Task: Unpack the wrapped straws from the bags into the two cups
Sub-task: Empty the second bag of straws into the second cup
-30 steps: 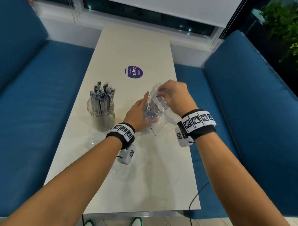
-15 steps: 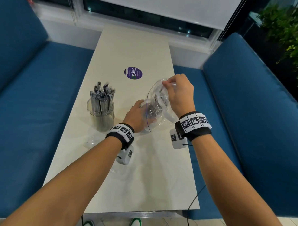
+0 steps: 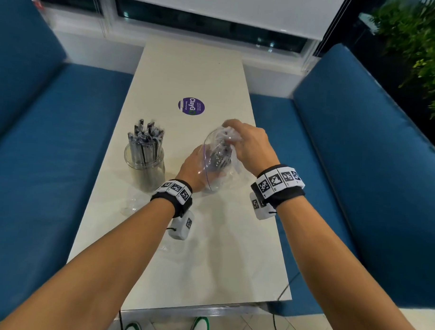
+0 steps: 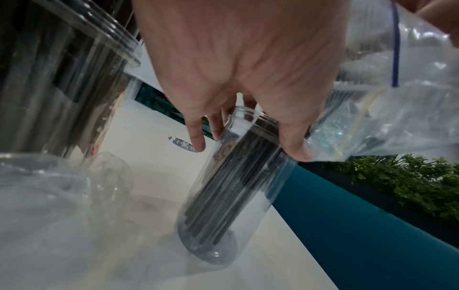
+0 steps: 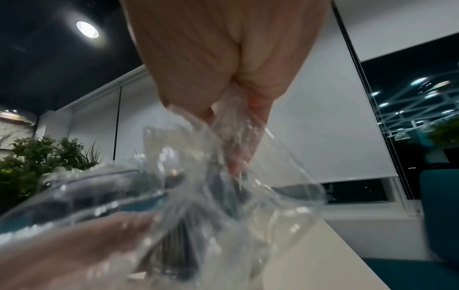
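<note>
My left hand [image 3: 195,167] grips a clear cup [image 4: 261,196] near its rim; the cup stands on the white table [image 3: 190,65]. Dark wrapped straws [image 4: 218,192] fill that cup. My right hand [image 3: 249,141] pinches the bunched end of a clear zip bag [image 3: 219,150] and holds it upended above the cup, with some dark straws still inside it. In the head view the bag hides the cup. To the left stands another clear cup [image 3: 145,167], packed with wrapped straws [image 3: 145,140].
An empty crumpled clear bag [image 3: 133,204] lies on the table near my left wrist. A purple round sticker [image 3: 191,106] is farther up the table. Blue sofas [image 3: 39,158] flank the table on both sides, and plants [image 3: 425,48] stand at the right.
My right hand has raised the bag's end up and away from me, so the bag stands more upright over the cup. My left hand has stayed at the cup.
</note>
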A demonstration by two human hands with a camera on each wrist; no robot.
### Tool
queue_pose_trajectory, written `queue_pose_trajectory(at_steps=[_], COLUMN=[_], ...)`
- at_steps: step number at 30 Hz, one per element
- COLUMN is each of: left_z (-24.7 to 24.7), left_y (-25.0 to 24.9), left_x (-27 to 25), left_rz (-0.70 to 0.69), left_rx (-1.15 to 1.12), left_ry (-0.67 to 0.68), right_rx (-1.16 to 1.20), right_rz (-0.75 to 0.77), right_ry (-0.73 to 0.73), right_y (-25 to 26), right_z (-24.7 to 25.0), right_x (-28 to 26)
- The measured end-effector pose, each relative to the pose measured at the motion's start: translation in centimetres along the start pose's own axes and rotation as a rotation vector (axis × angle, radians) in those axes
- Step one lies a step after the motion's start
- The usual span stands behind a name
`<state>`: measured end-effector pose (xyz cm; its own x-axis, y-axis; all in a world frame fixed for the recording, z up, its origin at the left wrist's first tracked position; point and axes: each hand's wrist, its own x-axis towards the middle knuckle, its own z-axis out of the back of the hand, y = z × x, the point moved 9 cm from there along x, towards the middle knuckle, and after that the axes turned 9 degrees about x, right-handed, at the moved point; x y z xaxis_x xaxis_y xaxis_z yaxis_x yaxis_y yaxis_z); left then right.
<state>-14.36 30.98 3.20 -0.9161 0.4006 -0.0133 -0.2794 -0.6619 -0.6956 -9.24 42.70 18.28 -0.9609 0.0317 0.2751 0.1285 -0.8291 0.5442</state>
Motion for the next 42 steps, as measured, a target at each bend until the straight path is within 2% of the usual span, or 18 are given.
queue_pose_trajectory(at_steps=[3, 9, 13, 14, 17, 18, 21, 23, 26, 35, 38, 42], left_z=[0.4, -0.1, 0.0, 0.1, 0.1, -0.2, -0.8, -0.9, -0.2, 1.7, 1.9, 2.2], left_y=[-0.1, 0.7, 0.4, 0.4, 0.3, 0.4, 0.8, 0.9, 0.1, 0.0, -0.7, -1.6], left_x=[-0.1, -0.5, -0.8, -0.8, -1.0, -0.9, -0.5, -0.3, -0.5, -2.1, -2.3, -2.6], left_rz=[-0.026, -0.003, -0.027, -0.034, -0.02, -0.011, -0.015, -0.009, -0.015, 0.056, 0.02, -0.093], left_rx=[0.022, -0.089, -0.056, -0.052, -0.041, -0.01, 0.03, 0.03, -0.039, -0.203, -0.183, -0.138], left_ry=[-0.012, -0.003, -0.005, -0.004, 0.026, 0.036, 0.049, 0.039, -0.005, -0.122, -0.116, -0.136], right_rx=[-0.022, -0.026, 0.109, 0.13, 0.07, 0.045, 0.008, -0.012, 0.002, 0.196, 0.194, 0.247], right_rz=[0.0, -0.082, -0.14, -0.165, -0.188, -0.171, -0.153, -0.16, -0.128, -0.18, -0.199, -0.182], right_ry=[-0.01, 0.159, 0.006, 0.026, 0.255, 0.257, 0.176, 0.188, 0.135, -0.111, -0.097, -0.238], right_y=[-0.5, -1.1, -1.2, -1.1, -0.8, -0.8, -0.9, -0.9, -0.6, -0.9, -1.0, -0.5], right_z=[-0.7, -1.6, 1.1, 1.4, 0.6, 1.1, 3.1, 3.2, 4.1, 7.9, 7.8, 10.1], right_x=[-0.1, 0.2, 0.6, 0.5, -0.1, -0.1, 0.5, 0.4, 0.5, 0.3, 0.0, -0.6])
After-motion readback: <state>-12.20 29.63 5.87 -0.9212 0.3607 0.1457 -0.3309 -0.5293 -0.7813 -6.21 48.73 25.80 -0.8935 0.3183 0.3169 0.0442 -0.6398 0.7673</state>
